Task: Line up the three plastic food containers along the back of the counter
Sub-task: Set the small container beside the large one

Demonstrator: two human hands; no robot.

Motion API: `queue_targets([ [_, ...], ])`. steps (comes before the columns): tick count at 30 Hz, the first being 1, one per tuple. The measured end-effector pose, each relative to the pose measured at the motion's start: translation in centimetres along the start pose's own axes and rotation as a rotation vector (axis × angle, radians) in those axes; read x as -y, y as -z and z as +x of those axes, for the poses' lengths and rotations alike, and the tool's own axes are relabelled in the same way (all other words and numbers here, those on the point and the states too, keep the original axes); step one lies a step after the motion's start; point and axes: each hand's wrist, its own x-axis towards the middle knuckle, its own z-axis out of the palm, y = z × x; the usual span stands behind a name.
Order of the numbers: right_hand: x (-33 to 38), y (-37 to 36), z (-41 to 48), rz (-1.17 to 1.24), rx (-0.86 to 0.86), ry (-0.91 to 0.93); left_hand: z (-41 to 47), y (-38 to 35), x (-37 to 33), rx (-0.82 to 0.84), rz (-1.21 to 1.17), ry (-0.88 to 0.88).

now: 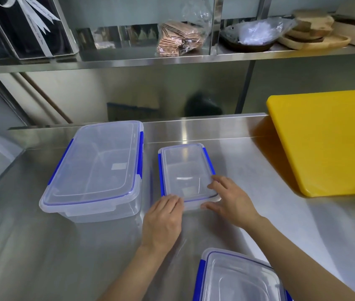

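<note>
A steel surface (52,246) in a kitchen carries three clear plastic containers with blue side clips, all lidded. A yellow board (328,144) lies at the right, its far end raised against the back wall. The large container (98,168) stands at the left, its far end close to the back edge of the surface. Just beside it to the right, with a narrow gap between them, sits the small container (185,168), also lengthwise toward the back but a little short of the wall. A third container (237,279) lies at the near edge, well apart from the other two and partly cut off by the frame.

A person's two bare hands meet the near end of the small container. The left hand (163,220) lies palm down, fingers together, its fingertips at the near left corner. The right hand (231,200) is spread, fingers resting on the lid's near right corner and thumb against the near wall, a loose hold on that corner.

A steel shelf (172,59) above holds a bag of brown paper goods (178,40) and wooden plates (315,38).
</note>
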Motion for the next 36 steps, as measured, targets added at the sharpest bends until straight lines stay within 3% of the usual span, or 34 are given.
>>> queue_targets([
  [4, 0.1, -1.5, 2.7, -0.018, -0.038, -0.073, 1.7, -0.7, 0.2, 0.254, 0.023, 0.215],
  [8, 0.1, -2.0, 5.3, -0.047, 0.065, -0.064, 3.7, -2.1, 2.5, 0.450, 0.025, 0.285],
  [14, -0.1, -2.3, 8.2, -0.137, 0.258, -0.130, 5.2, -2.3, 3.2, 0.563, 0.061, 0.319],
  [23, 0.8, -0.5, 7.5, -0.183, 0.348, -0.151, 5.7, -0.8, 3.0, 0.589, 0.026, 0.321],
  [27, 1.5, 2.3, 4.7, 0.126, 0.295, -0.217, 5.6, 2.7, 1.6, 0.555, -0.194, 0.466],
  [30, 2.0, 4.4, 1.9, 0.322, 0.417, -0.254, 4.0, 4.7, 0.0, 0.579, -0.440, 0.584],
  [36, 2.7, 7.1, -4.2, 0.338, 0.620, -0.392, -0.5, 7.1, -3.2, 0.897, -0.727, 0.649],
])
